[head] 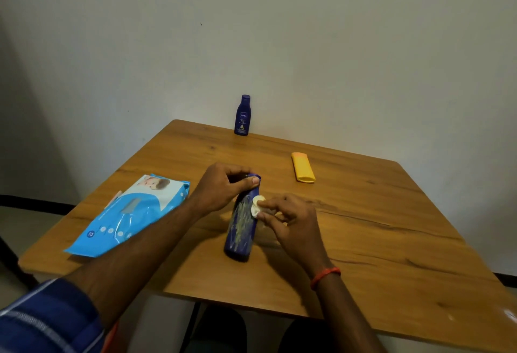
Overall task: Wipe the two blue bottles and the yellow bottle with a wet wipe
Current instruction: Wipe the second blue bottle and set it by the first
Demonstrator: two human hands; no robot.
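Left hand (221, 188) curls fingers and thumb round the cap end of the tall dark-blue plastic bottle (240, 231), which is tilted at the frame's centre on the brown wooden table (369, 241). The right hand (292, 222) pinches a small folded white wet wipe (255, 205) against its upper side. I judge the first of three bottles to be mid-wipe (pale streaks show on its body). The smaller dark-blue plastic bottle (242, 116), upright at upper centre, and the flat yellow plastic bottle (303, 168), lying right of centre, seem left to do.
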